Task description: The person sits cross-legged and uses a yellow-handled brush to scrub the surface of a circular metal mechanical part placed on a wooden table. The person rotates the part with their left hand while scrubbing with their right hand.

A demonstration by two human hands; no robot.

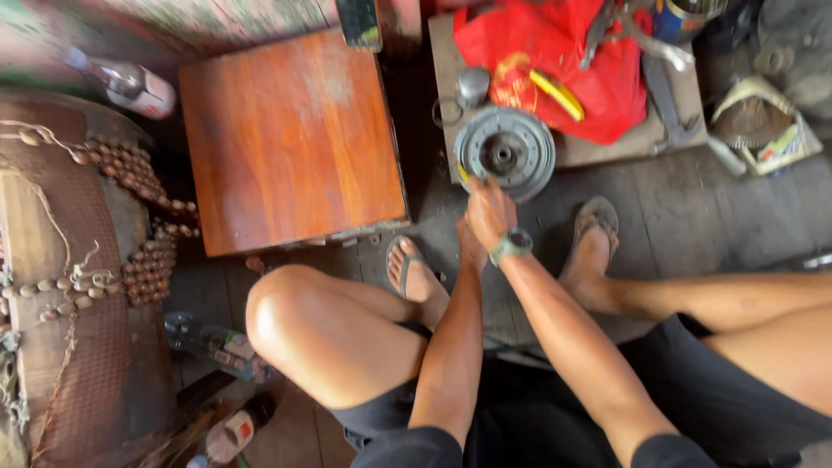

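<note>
Right hand [490, 211], with a watch [517, 243] at the wrist, reaches forward from the seated person and rests its fingers on the near rim of a round grey metal hub [505, 152], curled over the edge and a yellow-handled tool [464, 176] that peeks out just under the fingers; whether it truly grips that tool or only presses on the rim cannot be told from this head view. Left hand [472, 247] sits just behind and below the right wrist, mostly hidden by it, so its state cannot be told either. The hub lies flat on the front edge of a low grey board [607, 147] that serves as a worktop, directly ahead of the person's 2 sandalled feet, with a red plastic bag [555, 52] just behind it and a small metal ring [446, 113] to its left. A brown wooden box [290, 130] stands to the left. By the look of it, the step in hand is steadying or prying at the hub's rim; a next move would call for a firm brace from the second hand so the hub does not slide off the board. Both forearms run nearly parallel, extended between the knees, wrists slightly bent down.
</note>
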